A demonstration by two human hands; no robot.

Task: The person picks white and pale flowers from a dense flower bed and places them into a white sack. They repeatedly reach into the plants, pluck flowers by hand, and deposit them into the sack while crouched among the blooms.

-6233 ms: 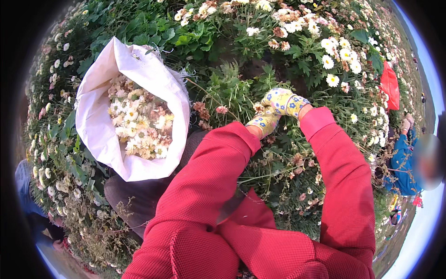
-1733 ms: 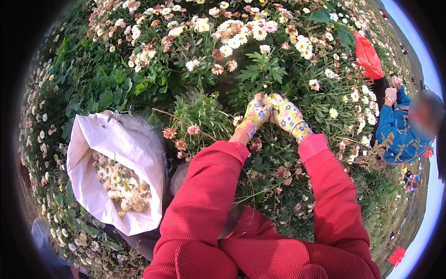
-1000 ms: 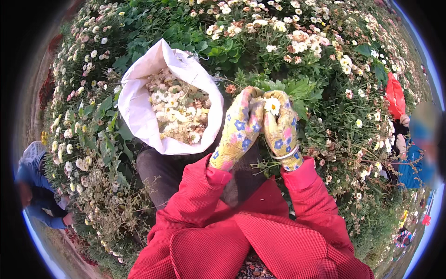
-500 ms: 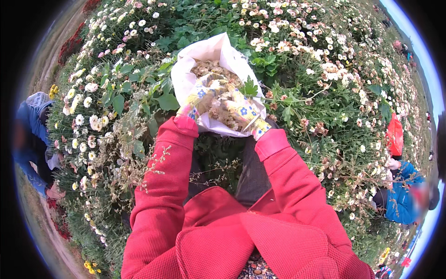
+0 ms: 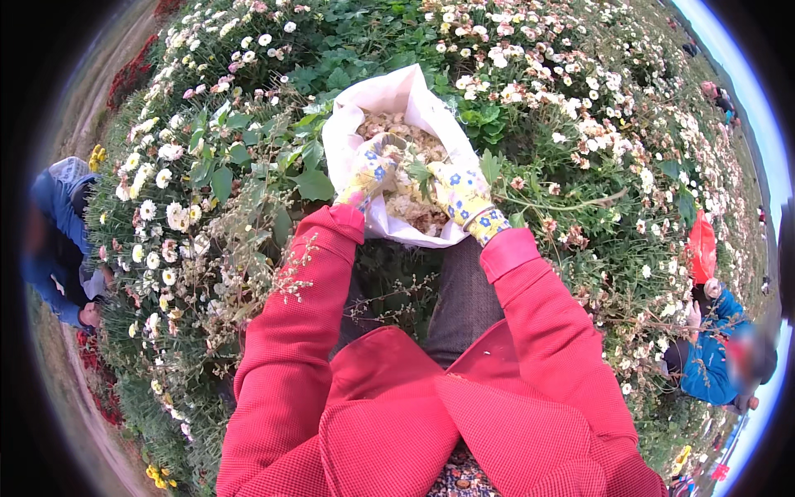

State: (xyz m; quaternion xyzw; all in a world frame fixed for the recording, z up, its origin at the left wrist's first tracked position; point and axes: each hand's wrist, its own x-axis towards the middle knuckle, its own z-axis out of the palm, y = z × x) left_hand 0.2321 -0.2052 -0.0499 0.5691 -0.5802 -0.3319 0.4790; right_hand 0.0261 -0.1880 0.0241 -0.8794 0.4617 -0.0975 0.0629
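Swung off pale-flowered green plants (image 5: 571, 124), now into open white woven-plastic sack (image 5: 397, 93), straight ahead; parted slightly since: yellow-gloved, blue-flower-patterned left hand (image 5: 364, 176) and matching right hand (image 5: 460, 189). Busy, then, among loose cream-and-brown flower heads (image 5: 414, 212), not stems. Beside right hand, jagged green leafy sprig (image 5: 421, 176); held or loose, can't tell. Fingertips lost among blooms; open or closed, can't tell.

An outdoor flower field (image 5: 580, 170), with dense white blooms (image 5: 177, 216), a dirt track (image 5: 98, 435) and open sky (image 5: 730, 45)
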